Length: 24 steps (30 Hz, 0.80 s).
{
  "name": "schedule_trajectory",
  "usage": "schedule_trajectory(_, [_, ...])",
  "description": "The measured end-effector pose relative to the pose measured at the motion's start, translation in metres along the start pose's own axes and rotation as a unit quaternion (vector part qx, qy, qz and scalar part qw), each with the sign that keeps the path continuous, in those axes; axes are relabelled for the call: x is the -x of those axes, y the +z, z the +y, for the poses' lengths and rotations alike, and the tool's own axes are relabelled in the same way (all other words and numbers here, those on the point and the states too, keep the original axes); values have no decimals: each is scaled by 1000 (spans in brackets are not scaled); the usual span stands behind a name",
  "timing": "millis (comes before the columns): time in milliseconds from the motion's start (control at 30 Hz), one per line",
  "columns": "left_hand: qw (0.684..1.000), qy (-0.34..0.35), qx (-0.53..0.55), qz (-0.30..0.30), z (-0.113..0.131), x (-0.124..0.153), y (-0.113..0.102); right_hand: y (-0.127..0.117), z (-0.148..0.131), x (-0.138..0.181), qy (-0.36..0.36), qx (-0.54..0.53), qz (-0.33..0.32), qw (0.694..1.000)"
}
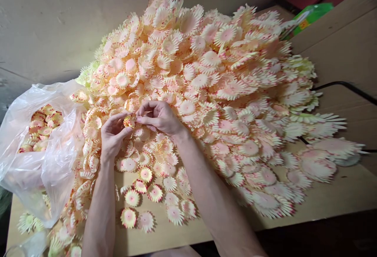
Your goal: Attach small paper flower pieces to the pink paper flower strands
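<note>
A big heap of pink and cream fabric flower heads (212,80) covers most of the wooden table (338,194). Over the heap's near left side my two hands meet. My left hand (113,133) is closed, pinching a small flower head (129,121) between thumb and fingers. My right hand (157,116) is closed too, its fingertips on the same flower head from the right. Loose flower heads (147,198) lie flat on the table below my forearms.
A clear plastic bag (38,162) with several flower heads inside sits at the left table edge. A green box (312,15) lies at the back right. A black cable (347,88) runs across the right side. A pale wall stands behind.
</note>
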<state>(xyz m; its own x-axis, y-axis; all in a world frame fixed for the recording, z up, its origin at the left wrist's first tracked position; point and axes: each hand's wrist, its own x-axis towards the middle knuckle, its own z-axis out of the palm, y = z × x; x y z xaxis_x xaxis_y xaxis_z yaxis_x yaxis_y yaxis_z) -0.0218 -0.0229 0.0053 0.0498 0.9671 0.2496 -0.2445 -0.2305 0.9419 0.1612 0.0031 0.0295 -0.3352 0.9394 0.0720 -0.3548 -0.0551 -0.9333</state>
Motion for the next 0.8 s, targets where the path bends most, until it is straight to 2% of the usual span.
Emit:
schedule_trajectory(200, [1000, -10, 7, -9, 0, 0, 2, -2, 6, 0, -26, 40, -5, 999])
schedule_trajectory(333, [1000, -1, -17, -19, 1, 1, 1, -3, 7, 0, -54, 79, -34, 995])
schedule_trajectory(600, [996, -3, -87, -25, 5, 1, 3, -1, 2, 1, -80, 123, -34, 989])
schedule_trajectory(800, [997, -18, -61, -31, 3, 1, 4, -3, 6, 1, 8, 109, -24, 994])
